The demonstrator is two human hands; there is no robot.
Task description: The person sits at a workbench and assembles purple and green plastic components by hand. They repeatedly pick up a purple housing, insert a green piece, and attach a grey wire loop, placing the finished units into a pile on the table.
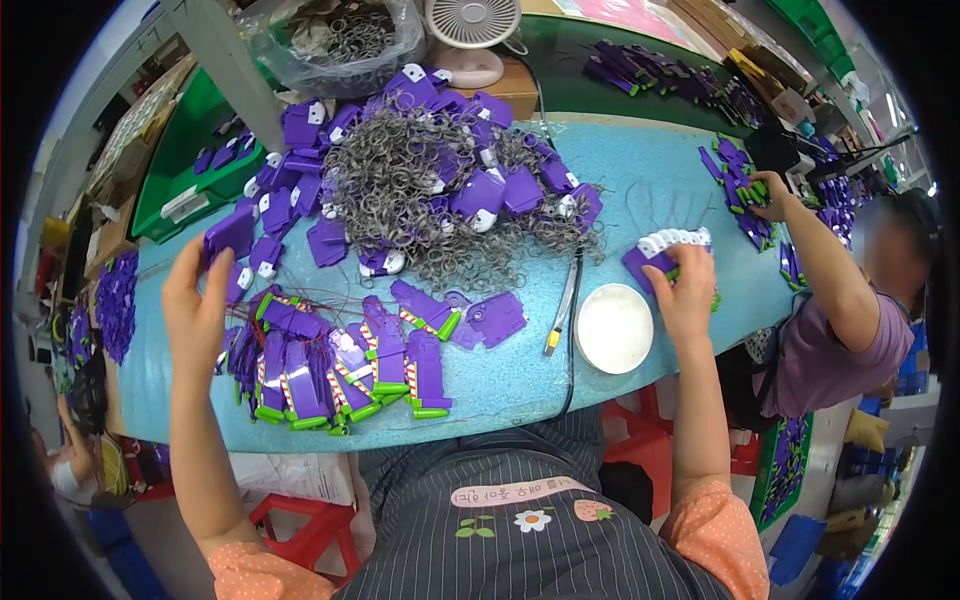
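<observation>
Pinching a purple piece [232, 234] between thumb and fingertips, the left hand [190, 305] is well to the left of the round white dish [614, 329] and farther from the person than it; the fingers part only by about the piece's own thickness. Just right of the dish, the right hand [686, 295] bends its fingers over a row of white-topped pieces [674, 240], purple below with bits of green showing; whether it grips them or merely rests there I cannot tell. That row lies beyond the dish and slightly to its right, on the blue counter [505, 380].

Beyond the dish and to its left sits a big heap of grey wire coils [400, 165], with purple pieces with white ends [480, 195] mixed in. Well left of the dish, a cluster of green-ended purple pieces [310, 370] carries red-and-white striped strips. Between that cluster and the dish lies a flat purple part [490, 318]. Just left of the dish are a yellow-ended cutter [553, 342] and a black cable [570, 375]. Far beyond the dish, leftward, stands a white fan [473, 22]. To the dish's right, a co-worker's hand [769, 197] touches purple and green pieces [745, 190].
</observation>
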